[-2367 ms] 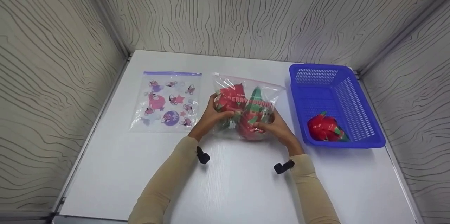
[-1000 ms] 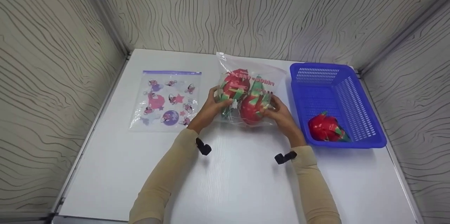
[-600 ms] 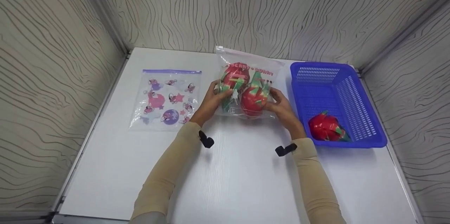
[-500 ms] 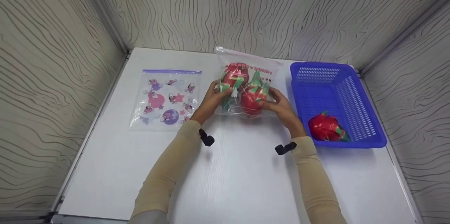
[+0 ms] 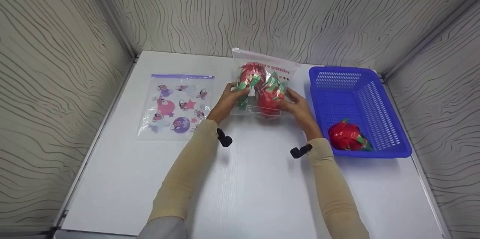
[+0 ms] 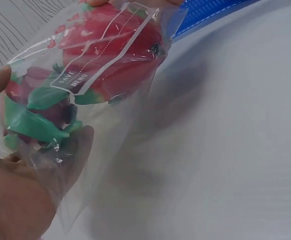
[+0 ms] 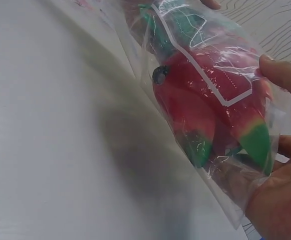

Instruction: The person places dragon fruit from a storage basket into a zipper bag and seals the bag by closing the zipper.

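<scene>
A clear zip bag (image 5: 262, 58) with red lettering holds two dragon fruits, side by side. The left dragon fruit (image 5: 252, 72) shows its green scales toward me, while the right dragon fruit (image 5: 269, 103) has its green tips pointing up. My left hand (image 5: 227, 103) grips the bag's left side, thumb in front and fingers behind. On the opposite side my right hand (image 5: 300, 110) grips it likewise, round the right fruit. The bag tilts up off the table, and a shadow falls below it in both wrist views. Fingers behind the bag are partly hidden.
To the left a second zip bag (image 5: 165, 108) with a purple zip and cartoon prints lies flat on the white table (image 5: 255, 179). At the right stands a blue basket (image 5: 403, 152) with another dragon fruit (image 5: 345, 136) in it. Wood-patterned walls (image 5: 225, 14) enclose the table.
Both hands have raised the bag and moved it away toward the back wall, turning its printed face and fruits more upright. The flat bag and basket stay put.
</scene>
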### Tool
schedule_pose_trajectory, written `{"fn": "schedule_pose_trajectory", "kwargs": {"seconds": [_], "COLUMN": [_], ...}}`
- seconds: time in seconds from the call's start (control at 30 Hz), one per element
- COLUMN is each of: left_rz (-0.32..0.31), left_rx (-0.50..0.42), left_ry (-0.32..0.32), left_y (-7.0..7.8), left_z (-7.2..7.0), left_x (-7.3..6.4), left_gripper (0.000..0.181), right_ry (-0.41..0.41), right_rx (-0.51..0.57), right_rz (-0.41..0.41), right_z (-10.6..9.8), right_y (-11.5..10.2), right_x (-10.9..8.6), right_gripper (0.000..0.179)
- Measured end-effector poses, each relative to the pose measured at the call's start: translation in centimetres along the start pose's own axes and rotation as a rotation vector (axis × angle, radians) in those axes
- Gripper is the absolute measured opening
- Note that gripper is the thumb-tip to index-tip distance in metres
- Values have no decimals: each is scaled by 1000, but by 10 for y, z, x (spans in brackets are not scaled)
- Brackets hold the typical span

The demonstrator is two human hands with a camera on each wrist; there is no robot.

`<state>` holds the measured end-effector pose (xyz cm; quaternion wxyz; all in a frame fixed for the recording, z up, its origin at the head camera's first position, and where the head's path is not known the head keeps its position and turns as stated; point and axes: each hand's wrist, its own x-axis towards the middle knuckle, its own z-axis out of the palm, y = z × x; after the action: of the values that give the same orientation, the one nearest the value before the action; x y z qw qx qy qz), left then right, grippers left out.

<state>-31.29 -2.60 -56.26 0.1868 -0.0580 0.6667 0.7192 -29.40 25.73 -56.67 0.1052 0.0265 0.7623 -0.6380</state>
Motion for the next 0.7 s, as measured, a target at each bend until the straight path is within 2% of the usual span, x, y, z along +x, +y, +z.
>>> {"fn": "schedule_pose_trajectory", "kwargs": {"seconds": [0.23, 0.43, 0.7], "left_rz": [21, 21, 32], "left_rx": [12, 20, -10], "left_ry": [-12, 6, -31], "left_y": [2, 2, 0], "left_z": [-4, -5, -3], "left_x": [7, 10, 16], "left_gripper": [98, 99, 91], "right_ry": [31, 58, 88], "right_rx": [67, 93, 138], "right_rz": [12, 72, 91], "right_z": [2, 3, 4], "right_y": [0, 0, 1], "right_x": [13, 22, 27], "right_gripper": [89, 92, 85]}}
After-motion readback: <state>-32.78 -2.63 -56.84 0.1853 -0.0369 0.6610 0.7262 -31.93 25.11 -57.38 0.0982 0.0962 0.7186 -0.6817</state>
